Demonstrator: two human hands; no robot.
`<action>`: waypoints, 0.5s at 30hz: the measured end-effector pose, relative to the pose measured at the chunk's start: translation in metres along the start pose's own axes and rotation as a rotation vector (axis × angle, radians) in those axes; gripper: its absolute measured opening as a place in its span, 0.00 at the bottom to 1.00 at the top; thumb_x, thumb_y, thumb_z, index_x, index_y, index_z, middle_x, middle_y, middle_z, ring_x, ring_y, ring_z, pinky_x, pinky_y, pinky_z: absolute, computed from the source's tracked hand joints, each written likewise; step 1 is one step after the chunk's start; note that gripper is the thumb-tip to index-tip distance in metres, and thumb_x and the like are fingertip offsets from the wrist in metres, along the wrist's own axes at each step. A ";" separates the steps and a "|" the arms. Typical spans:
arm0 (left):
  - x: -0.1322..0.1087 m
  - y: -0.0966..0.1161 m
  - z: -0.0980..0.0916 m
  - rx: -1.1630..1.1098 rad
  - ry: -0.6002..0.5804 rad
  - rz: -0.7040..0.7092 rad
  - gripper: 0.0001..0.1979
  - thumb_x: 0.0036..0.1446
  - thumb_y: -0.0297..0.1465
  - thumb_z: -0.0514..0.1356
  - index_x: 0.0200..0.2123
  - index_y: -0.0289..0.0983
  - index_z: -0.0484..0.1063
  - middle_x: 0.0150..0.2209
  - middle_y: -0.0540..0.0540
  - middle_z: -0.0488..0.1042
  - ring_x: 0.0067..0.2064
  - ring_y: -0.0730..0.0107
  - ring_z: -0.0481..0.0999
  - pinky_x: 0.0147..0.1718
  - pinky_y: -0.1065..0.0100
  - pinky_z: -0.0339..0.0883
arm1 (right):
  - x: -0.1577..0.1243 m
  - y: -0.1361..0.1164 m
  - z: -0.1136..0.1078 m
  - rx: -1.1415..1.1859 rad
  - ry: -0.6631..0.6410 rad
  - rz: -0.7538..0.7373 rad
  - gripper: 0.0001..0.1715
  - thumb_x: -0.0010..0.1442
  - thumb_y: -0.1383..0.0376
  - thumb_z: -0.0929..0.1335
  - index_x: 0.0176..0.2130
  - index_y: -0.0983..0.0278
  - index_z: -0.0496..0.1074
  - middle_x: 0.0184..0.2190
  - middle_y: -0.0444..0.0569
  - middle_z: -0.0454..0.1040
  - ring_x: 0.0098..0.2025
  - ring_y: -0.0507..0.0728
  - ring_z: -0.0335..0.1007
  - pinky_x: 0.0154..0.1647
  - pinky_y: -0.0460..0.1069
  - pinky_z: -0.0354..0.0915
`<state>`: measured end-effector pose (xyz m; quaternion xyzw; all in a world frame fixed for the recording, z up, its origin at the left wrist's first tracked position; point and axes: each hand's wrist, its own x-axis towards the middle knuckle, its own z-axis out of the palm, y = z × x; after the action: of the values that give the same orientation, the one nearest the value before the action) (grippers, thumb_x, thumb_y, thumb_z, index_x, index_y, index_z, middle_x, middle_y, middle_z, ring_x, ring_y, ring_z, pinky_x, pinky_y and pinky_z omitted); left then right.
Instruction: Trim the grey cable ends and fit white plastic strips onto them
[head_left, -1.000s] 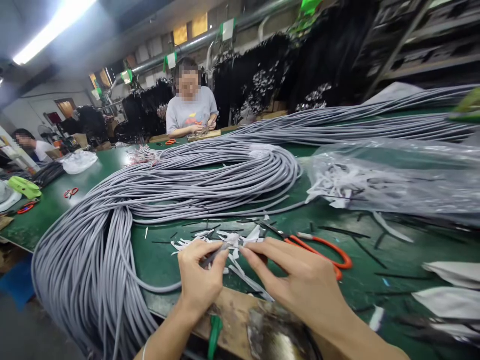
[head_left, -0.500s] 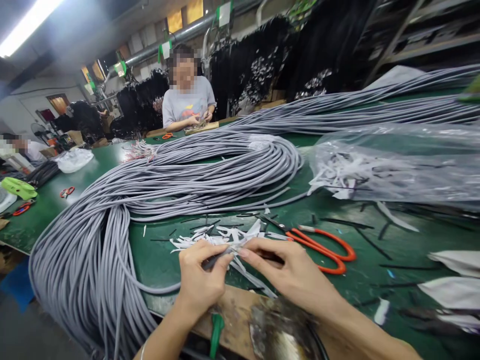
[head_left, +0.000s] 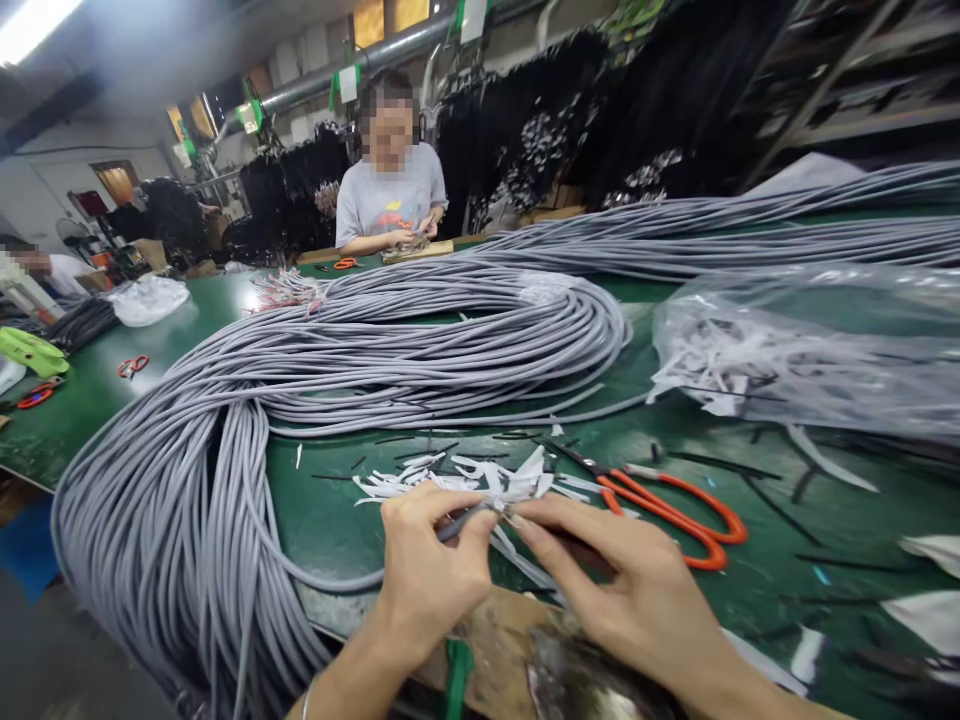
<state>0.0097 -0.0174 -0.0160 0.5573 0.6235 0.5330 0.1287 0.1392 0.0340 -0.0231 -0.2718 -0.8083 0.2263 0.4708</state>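
Note:
My left hand (head_left: 435,555) is closed around the end of a grey cable (head_left: 459,522), thumb and forefinger pressed together near its tip. Opposite it, my right hand (head_left: 619,560) pinches at the same tip, where a small light-coloured bit shows between the fingers. Exactly what the right fingertips grip is too small to tell. Just beyond the hands lies a heap of white strips (head_left: 409,482) with black offcuts among them. Orange-handled scissors (head_left: 675,510) rest to the right of my right hand. A large bundle of grey cables (head_left: 187,450) curves across the left and middle of the table.
A clear plastic bag (head_left: 810,350) of white strips lies at the right. Below the hands is a worn wooden board (head_left: 499,625) with a green handle (head_left: 457,675). Across the green table (head_left: 315,520) sits a co-worker (head_left: 391,195). More scissors (head_left: 133,366) lie far left.
The view has shifted slightly, so most things sit further right in the picture. Both hands stay at the cable end, with the right fingertips slightly rearranged at its tip.

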 end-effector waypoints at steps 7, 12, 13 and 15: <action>-0.007 -0.001 0.002 0.108 0.068 0.214 0.09 0.51 0.23 0.57 0.29 0.27 0.78 0.19 0.43 0.72 0.18 0.71 0.67 0.16 0.72 0.58 | 0.006 -0.004 0.002 -0.056 0.042 0.079 0.13 0.58 0.65 0.62 0.24 0.63 0.70 0.20 0.47 0.75 0.20 0.52 0.72 0.19 0.42 0.67; -0.006 -0.001 0.000 0.066 0.061 0.143 0.08 0.49 0.22 0.57 0.27 0.29 0.77 0.21 0.43 0.74 0.22 0.70 0.71 0.20 0.73 0.63 | 0.003 -0.007 0.002 -0.186 0.086 -0.208 0.10 0.57 0.72 0.62 0.29 0.63 0.71 0.21 0.46 0.76 0.21 0.52 0.72 0.22 0.43 0.68; -0.006 -0.001 0.000 0.067 0.052 0.134 0.08 0.49 0.22 0.57 0.27 0.30 0.77 0.21 0.43 0.74 0.22 0.70 0.72 0.20 0.73 0.63 | 0.003 -0.006 0.001 -0.202 0.097 -0.235 0.10 0.57 0.72 0.62 0.30 0.62 0.71 0.21 0.46 0.76 0.21 0.53 0.72 0.22 0.44 0.68; -0.007 -0.001 0.001 0.102 0.030 0.153 0.08 0.50 0.23 0.57 0.28 0.31 0.77 0.21 0.44 0.74 0.21 0.69 0.71 0.20 0.72 0.63 | 0.003 -0.004 -0.001 -0.217 0.111 -0.173 0.10 0.57 0.71 0.62 0.29 0.61 0.71 0.22 0.46 0.76 0.20 0.53 0.72 0.21 0.44 0.67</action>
<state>0.0123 -0.0222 -0.0201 0.6012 0.6072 0.5171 0.0496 0.1379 0.0332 -0.0183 -0.2625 -0.8211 0.0809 0.5004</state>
